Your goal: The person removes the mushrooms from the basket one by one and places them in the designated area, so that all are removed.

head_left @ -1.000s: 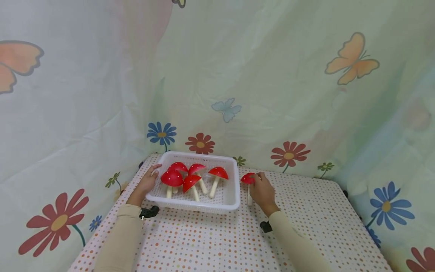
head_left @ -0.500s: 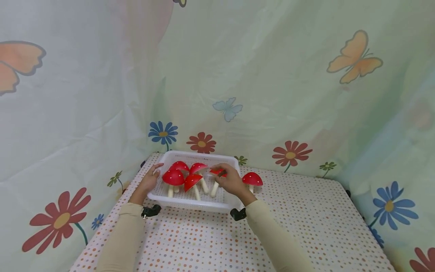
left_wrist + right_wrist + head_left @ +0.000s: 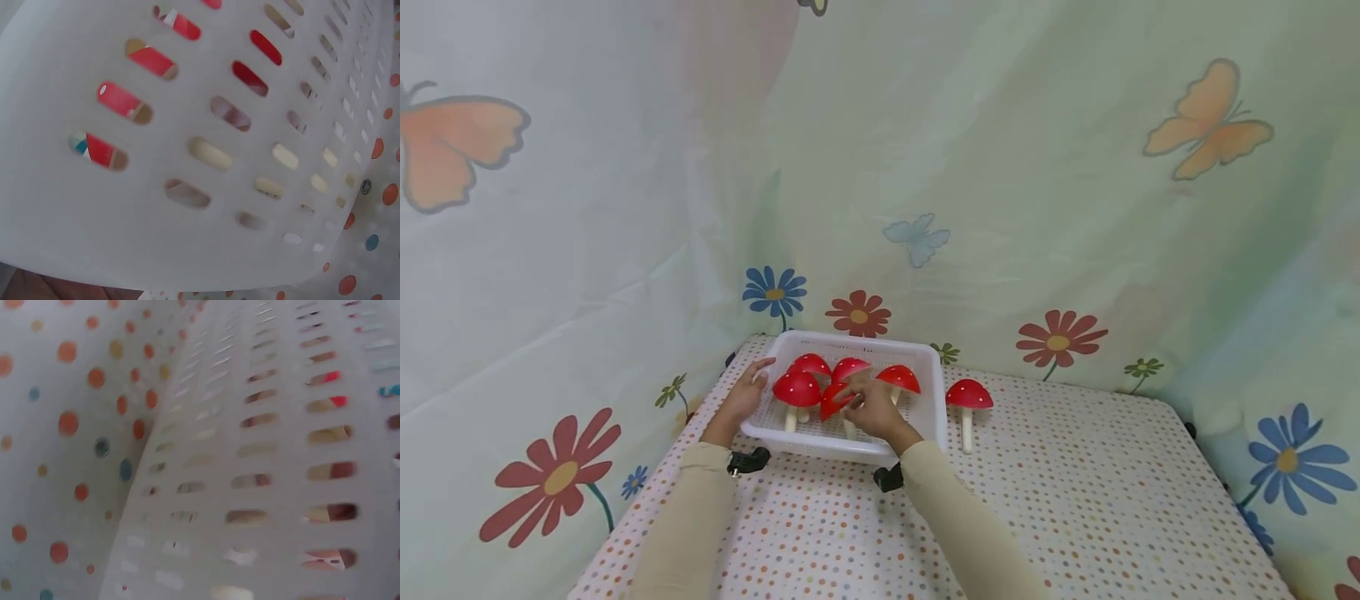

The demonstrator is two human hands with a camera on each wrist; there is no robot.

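In the head view a white plastic basket (image 3: 838, 446) holds several toy mushrooms with red, white-dotted caps and pale stems. My left hand (image 3: 743, 400) grips the left rim, thumb over the edge; only a bit of that hand (image 3: 56, 289) shows below the basket in the left wrist view. My right hand (image 3: 876, 410) reaches in over the front, finger and thumb at the cap of the front middle mushroom (image 3: 830, 404) and partly covering it. Through the slots of the basket wall (image 3: 281, 469), the right wrist view shows slivers of red and cream.
One toy mushroom (image 3: 967, 397) lies on the table right of the basket. Inside, another mushroom (image 3: 898, 379) sits just behind my right hand. The dotted tablecloth (image 3: 1075, 483) extends right and toward me. A flowered curtain (image 3: 970, 275) rises behind the table.
My right hand left the mushroom on the table right of the basket, passed left over the basket's right side, and came to the front middle mushroom. The left hand stayed at the rim.
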